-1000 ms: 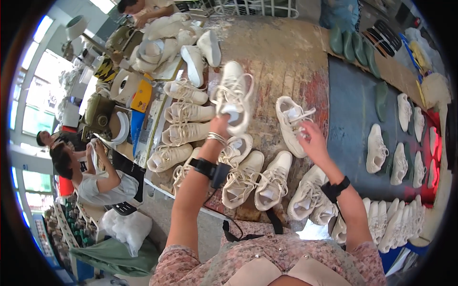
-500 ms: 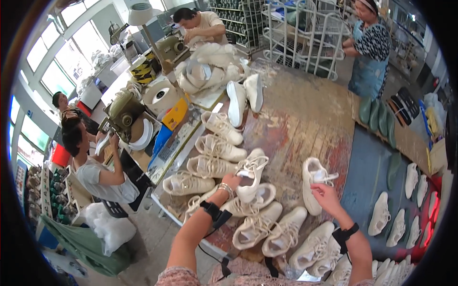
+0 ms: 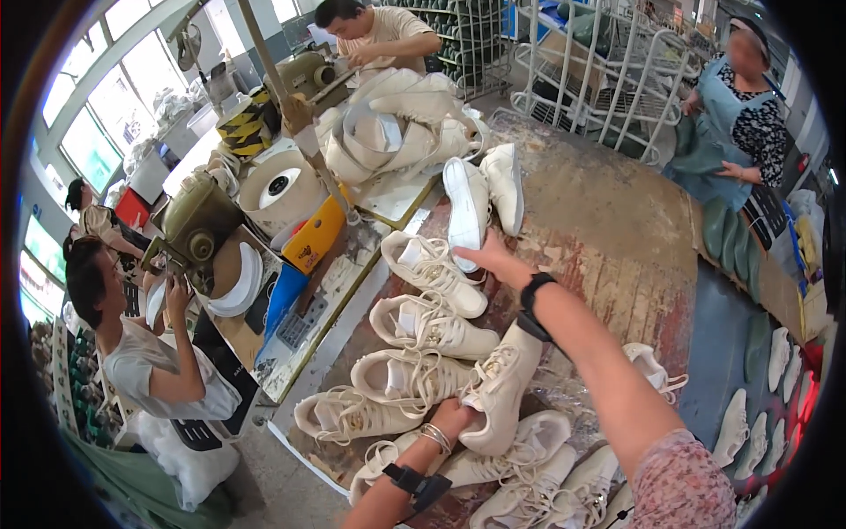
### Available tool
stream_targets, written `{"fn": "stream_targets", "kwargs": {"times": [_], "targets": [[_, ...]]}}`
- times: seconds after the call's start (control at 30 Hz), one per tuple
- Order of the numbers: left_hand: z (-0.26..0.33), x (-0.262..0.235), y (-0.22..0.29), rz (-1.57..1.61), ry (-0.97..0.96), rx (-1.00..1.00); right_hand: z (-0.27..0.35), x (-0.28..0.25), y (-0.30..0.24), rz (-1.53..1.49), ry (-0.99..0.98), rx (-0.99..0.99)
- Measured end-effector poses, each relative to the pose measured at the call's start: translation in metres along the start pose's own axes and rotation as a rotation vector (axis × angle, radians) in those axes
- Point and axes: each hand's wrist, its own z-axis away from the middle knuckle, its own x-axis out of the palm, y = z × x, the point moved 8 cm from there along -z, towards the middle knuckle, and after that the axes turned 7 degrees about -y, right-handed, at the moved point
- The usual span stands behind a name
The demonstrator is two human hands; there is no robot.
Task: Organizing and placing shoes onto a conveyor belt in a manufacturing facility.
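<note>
Toward the tabletop's (image 3: 617, 207) far-left corner, my right hand (image 3: 496, 259) pinches a white-soled shoe (image 3: 465, 205) pointing away, my left hand (image 3: 452, 420) a laced sneaker (image 3: 509, 381).

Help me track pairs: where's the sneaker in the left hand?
The cream sneaker is below and right of the head view's centre, beside a column of laced sneakers.

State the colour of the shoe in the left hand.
The shoe in the left hand is cream, seen best in the head view.
</note>
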Motion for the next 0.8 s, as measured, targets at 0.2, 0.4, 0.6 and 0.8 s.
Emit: {"fn": "stream_targets", "kwargs": {"times": [0.2,0.4,0.6,0.8], "targets": [[-0.026,-0.007,-0.027,-0.222,-0.022,-0.019,0.006,-0.02,0.02,-0.072,0.112,0.19],[-0.03,-0.027,-0.026,-0.337,0.079,0.094,0.164,-0.149,-0.086,0.611,0.242,-0.563],[-0.046,-0.042,-0.019,-0.346,0.121,0.33,0.37,-0.312,-0.046,0.835,0.432,-0.351],[-0.062,-0.015,-0.024,-0.082,0.075,0.053,0.521,-0.468,0.089,1.099,0.701,0.007]]}}
